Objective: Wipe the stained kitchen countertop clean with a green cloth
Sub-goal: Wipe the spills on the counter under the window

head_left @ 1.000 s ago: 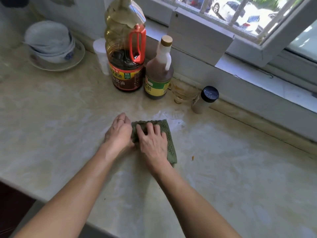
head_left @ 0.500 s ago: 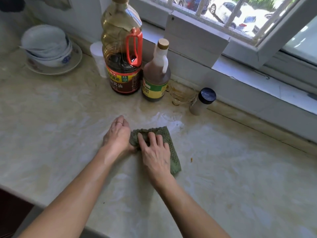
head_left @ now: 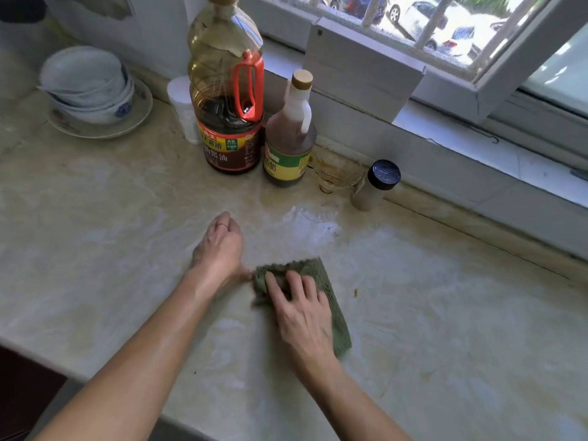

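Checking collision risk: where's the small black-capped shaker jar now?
Head view, back right: the black-capped shaker jar stands by the window ledge, just right of the clear glass cup.

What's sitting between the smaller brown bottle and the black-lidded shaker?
In the head view, a small clear glass with yellowish residue stands between the smaller brown bottle and the black-lidded shaker, near the back wall.

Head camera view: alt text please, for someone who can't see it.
A right hand presses a green cloth on a smeared countertop, left hand resting beside it. Behind stand a large bottle, a small bottle, stacked bowls and a shaker.
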Tool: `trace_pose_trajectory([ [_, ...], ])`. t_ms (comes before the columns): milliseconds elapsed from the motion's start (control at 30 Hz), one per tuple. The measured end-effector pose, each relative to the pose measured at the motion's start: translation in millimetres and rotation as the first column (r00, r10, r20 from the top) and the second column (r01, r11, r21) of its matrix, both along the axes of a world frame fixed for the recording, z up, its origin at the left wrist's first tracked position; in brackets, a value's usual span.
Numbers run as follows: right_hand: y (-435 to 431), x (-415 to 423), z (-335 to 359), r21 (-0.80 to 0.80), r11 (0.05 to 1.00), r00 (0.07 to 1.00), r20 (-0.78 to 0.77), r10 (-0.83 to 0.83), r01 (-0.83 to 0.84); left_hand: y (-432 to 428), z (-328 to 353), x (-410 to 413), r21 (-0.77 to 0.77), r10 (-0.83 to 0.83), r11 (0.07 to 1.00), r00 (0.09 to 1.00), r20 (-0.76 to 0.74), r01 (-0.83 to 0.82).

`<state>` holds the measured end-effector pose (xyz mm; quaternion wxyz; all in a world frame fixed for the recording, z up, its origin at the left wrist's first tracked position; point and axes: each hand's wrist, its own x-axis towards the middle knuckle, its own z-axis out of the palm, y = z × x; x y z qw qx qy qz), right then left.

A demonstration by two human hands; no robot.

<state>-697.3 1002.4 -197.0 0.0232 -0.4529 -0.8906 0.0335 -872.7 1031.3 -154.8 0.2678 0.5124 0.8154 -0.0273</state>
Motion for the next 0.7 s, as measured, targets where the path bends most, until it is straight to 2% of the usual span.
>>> trace_pose_trajectory([
  [67, -20.2, 38.1, -5.6, -0.007, 1.000, 1.000, 0.016, -0.019, 0.019, 0.3, 1.5, -1.3, -0.016, 0.008, 1.000, 1.000, 0.008, -0.008],
  [167, -26.8, 90.2, -7.5, -0.004, 0.974, 0.974, 0.008, -0.228, 0.228, -1.0, 4.7, -0.1, -0.025, 0.038, 0.999, 0.999, 0.019, -0.037],
  [233, -36.1, 108.5, -5.2, 0.002, 0.953, 0.953, -0.014, -0.301, 0.301, -3.7, 6.9, 12.6, 0.034, 0.026, 0.999, 1.000, -0.007, -0.025],
  [333, -52.8, 112.5, -3.0, -0.003, 0.940, 0.937, -0.076, -0.341, 0.342, -7.8, 6.1, 54.9, 0.178, -0.110, 0.978, 0.994, 0.005, 0.107],
  [433, -43.9, 112.8, -6.2, -0.014, 0.942, 0.941, -0.047, -0.336, 0.335, -11.9, -0.4, 103.0, 0.172, -0.314, 0.939, 0.947, 0.066, 0.299],
  [500, -15.1, 109.9, -5.7, -0.018, 0.930, 0.930, 0.003, -0.367, 0.367, -12.5, -5.7, 119.4, 0.140, -0.350, 0.931, 0.934, 0.076, 0.338],
  [567, 21.9, 112.5, -2.7, -0.031, 0.881, 0.881, 0.020, -0.472, 0.473, -12.5, -8.3, 125.7, 0.145, -0.352, 0.929, 0.933, 0.070, 0.339],
  [700, 44.6, 147.1, -7.6, -0.044, 0.718, 0.714, -0.076, -0.696, 0.695, -12.9, -6.2, 122.6, 0.129, -0.386, 0.917, 0.921, 0.049, 0.378],
])
